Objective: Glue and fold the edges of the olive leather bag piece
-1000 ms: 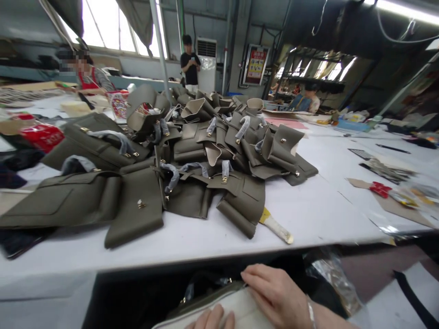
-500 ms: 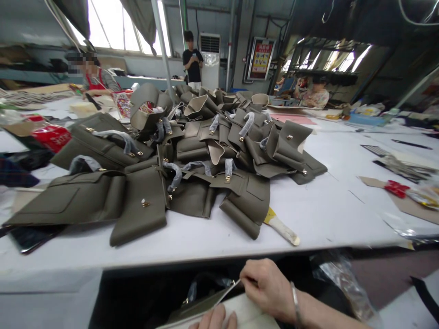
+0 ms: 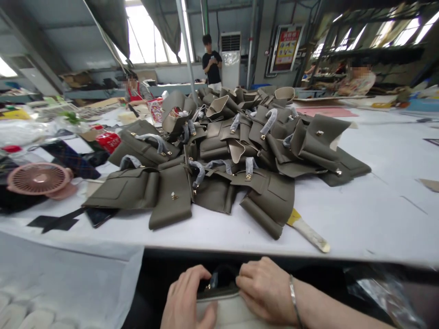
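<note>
At the bottom of the head view, below the table edge, is a handbag [image 3: 228,313] with its pale lining side toward me and a dark olive top edge. My left hand [image 3: 187,297] holds the bag's left side, thumb on the pale face and fingers reaching over the top. My right hand [image 3: 265,290], with a bracelet at the wrist, is closed on the right part of the top edge. A plastic-wrapped handle with a gold-coloured fitting shows just behind the edge, between my hands. The bag's lower part is out of view.
A heap of olive handbags [image 3: 219,141] covers the middle of the white table [image 3: 363,219]. A brush [image 3: 310,233] lies at the front right of the heap. To the left are a pink fan [image 3: 40,178] and a phone [image 3: 99,216]. Several people are farther back.
The view has turned left. My left hand has come up to the bag's top edge, fingers over it. The pale-lined bag now faces me more squarely; my right hand stays at its edge.
</note>
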Motion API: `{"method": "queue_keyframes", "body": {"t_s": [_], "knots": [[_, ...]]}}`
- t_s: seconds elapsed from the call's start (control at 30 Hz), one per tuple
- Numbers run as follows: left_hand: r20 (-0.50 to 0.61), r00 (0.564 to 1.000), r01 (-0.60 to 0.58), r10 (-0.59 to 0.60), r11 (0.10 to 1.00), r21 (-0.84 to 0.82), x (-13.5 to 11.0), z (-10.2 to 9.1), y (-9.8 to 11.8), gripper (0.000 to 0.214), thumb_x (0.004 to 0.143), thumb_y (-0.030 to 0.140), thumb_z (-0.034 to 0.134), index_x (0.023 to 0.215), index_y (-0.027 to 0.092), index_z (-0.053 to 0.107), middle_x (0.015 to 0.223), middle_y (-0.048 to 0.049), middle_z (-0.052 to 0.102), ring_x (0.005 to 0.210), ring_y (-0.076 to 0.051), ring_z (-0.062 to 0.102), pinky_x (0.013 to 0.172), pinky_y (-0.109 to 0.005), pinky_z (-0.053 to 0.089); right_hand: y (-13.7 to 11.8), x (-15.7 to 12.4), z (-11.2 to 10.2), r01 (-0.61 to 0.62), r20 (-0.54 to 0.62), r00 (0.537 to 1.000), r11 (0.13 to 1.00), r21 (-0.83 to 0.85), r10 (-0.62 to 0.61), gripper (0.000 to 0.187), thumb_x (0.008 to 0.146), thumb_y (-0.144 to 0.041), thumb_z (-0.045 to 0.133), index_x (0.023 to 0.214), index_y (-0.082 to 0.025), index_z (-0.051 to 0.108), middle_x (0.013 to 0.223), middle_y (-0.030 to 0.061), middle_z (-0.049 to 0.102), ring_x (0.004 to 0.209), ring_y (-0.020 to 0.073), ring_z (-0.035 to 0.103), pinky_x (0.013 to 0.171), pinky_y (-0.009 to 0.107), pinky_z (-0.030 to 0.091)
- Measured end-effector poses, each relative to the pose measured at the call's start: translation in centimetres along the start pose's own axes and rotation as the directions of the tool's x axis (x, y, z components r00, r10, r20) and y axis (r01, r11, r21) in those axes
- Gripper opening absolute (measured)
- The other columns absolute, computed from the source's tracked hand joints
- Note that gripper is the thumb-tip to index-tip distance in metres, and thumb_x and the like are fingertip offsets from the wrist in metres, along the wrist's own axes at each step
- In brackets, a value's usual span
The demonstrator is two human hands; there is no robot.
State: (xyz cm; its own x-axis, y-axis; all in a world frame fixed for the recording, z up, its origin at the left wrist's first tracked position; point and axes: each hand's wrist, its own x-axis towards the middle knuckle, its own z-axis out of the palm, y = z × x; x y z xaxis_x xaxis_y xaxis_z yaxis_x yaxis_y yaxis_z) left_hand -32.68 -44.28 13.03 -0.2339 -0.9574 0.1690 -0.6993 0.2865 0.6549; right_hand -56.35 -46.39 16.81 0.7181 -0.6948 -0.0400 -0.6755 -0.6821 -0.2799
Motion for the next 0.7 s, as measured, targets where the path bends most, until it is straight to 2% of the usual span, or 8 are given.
{"method": "queue_keyframes", "body": {"t_s": [0.1, 0.27, 0.33, 0.43, 0.53, 0.63, 0.7], "knots": [[0.181, 0.978, 0.102, -0.102, 0.995, 0.011, 0.9, -0.3, 1.0, 0.031, 0.070, 0.012, 0.050, 0.097, 0.023, 0.060, 0.099, -0.0018, 0.067, 0.098, -0.022, 0.062, 0.089, -0.039, 0.044, -0.5, 1.0, 0.3, 0.100, 0.121, 0.989, 0.984, -0.146, -0.082, 0.011, 0.084, -0.026, 0.054, 0.083, -0.019, 0.062, 0.082, 0.0035, 0.067, 0.065, 0.0173, 0.057, 0.050, 0.036, 0.021], [0.370, 0.901, 0.218, -0.227, 0.974, 0.068, 2.3, -1.2, 2.0, 0.030, 0.070, 0.015, 0.051, 0.097, 0.023, 0.062, 0.098, 0.0003, 0.068, 0.096, -0.021, 0.061, 0.089, -0.037, 0.039, -0.6, 1.6, 0.9, 0.160, 0.169, 0.977, 0.974, -0.158, -0.133, 0.014, 0.085, -0.024, 0.052, 0.086, -0.017, 0.063, 0.082, 0.0061, 0.066, 0.065, 0.0194, 0.056, 0.050, 0.036, 0.020], [0.416, 0.869, 0.259, -0.270, 0.962, 0.083, 2.7, -1.6, 2.2, 0.032, 0.069, 0.017, 0.051, 0.097, 0.023, 0.063, 0.099, 0.0007, 0.069, 0.095, -0.021, 0.061, 0.088, -0.036, 0.038, -0.6, 2.1, 1.1, 0.080, 0.142, 0.987, 0.995, -0.066, -0.071, 0.017, 0.085, -0.020, 0.050, 0.087, -0.014, 0.065, 0.083, 0.0099, 0.068, 0.066, 0.0206, 0.056, 0.052, 0.037, 0.020], [0.456, 0.847, 0.263, -0.273, 0.961, 0.086, 3.0, -1.9, 2.2, 0.032, 0.068, 0.017, 0.051, 0.096, 0.024, 0.063, 0.098, 0.0009, 0.069, 0.096, -0.021, 0.062, 0.086, -0.034, 0.039, -0.2, 2.8, 1.2, -0.142, 0.108, 0.986, 0.975, 0.174, 0.124, 0.017, 0.080, -0.016, 0.051, 0.080, -0.012, 0.067, 0.082, 0.0129, 0.070, 0.066, 0.0200, 0.056, 0.058, 0.037, 0.024], [0.495, 0.844, 0.181, -0.204, 0.979, 0.095, 2.9, -1.5, 2.0, 0.033, 0.070, 0.016, 0.049, 0.099, 0.026, 0.063, 0.102, 0.0013, 0.069, 0.098, -0.022, 0.062, 0.083, -0.034, 0.040, 1.3, 2.8, 1.4, -0.281, 0.167, 0.957, 0.894, 0.349, 0.236, 0.022, 0.084, -0.020, 0.050, 0.075, -0.015, 0.069, 0.074, 0.0073, 0.071, 0.062, 0.0164, 0.055, 0.059, 0.033, 0.030], [0.521, 0.852, -0.003, -0.037, 0.997, 0.077, 2.7, -0.1, 1.8, 0.049, 0.067, 0.006, 0.044, 0.106, 0.028, 0.063, 0.110, 0.0029, 0.068, 0.102, -0.020, 0.062, 0.087, -0.035, 0.041, 4.2, 1.1, 2.3, -0.419, 0.310, 0.905, 0.739, 0.527, 0.291, 0.042, 0.097, -0.036, 0.037, 0.094, -0.015, 0.073, 0.083, 0.0057, 0.075, 0.066, 0.0150, 0.061, 0.056, 0.026, 0.039], [0.549, 0.833, -0.114, 0.065, 0.992, 0.056, 2.7, 1.1, 1.8, 0.061, 0.060, 0.001, 0.040, 0.109, 0.029, 0.063, 0.111, 0.0031, 0.069, 0.101, -0.020, 0.063, 0.088, -0.034, 0.043, 6.1, -0.7, 3.5, -0.487, 0.393, 0.871, 0.623, 0.612, 0.295, 0.056, 0.102, -0.046, 0.028, 0.104, -0.014, 0.074, 0.095, 0.0066, 0.077, 0.078, 0.0167, 0.067, 0.065, 0.025, 0.048]]}}
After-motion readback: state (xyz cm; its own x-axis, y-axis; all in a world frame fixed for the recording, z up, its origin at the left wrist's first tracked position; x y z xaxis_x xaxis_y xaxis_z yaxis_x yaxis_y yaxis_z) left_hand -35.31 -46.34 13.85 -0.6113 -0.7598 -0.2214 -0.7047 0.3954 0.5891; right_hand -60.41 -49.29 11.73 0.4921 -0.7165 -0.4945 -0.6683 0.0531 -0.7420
